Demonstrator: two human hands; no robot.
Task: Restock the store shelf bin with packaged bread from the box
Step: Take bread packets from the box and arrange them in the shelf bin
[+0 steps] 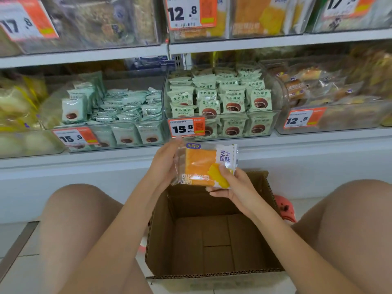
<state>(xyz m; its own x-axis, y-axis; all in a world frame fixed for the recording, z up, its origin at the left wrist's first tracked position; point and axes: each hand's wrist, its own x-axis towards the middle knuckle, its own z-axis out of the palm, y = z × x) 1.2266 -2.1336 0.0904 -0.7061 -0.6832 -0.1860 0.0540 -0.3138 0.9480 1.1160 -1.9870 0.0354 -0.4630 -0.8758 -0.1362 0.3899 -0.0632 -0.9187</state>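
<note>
Both hands, left [164, 164] and right [234, 187], pinch one bread pack [204, 164] above the emptied box [212, 240]; the matching bin [254, 18] sits at 12 o'clock, so misplacing it among the green packs [220, 98] is the risk.

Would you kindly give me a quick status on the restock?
Both hands, left and right, hold one bread packet over the box. Box shows empty. Nothing blocking the shelf bins.

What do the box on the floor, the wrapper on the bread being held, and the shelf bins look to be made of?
Box: corrugated cardboard, matte brown; fluting shows along its cut edges.
Bread wrapper: thin glossy plastic film, partly clear, crinkled where both hands hold it.
Shelf bins: probably clear rigid plastic; packets show through the fronts.
</note>
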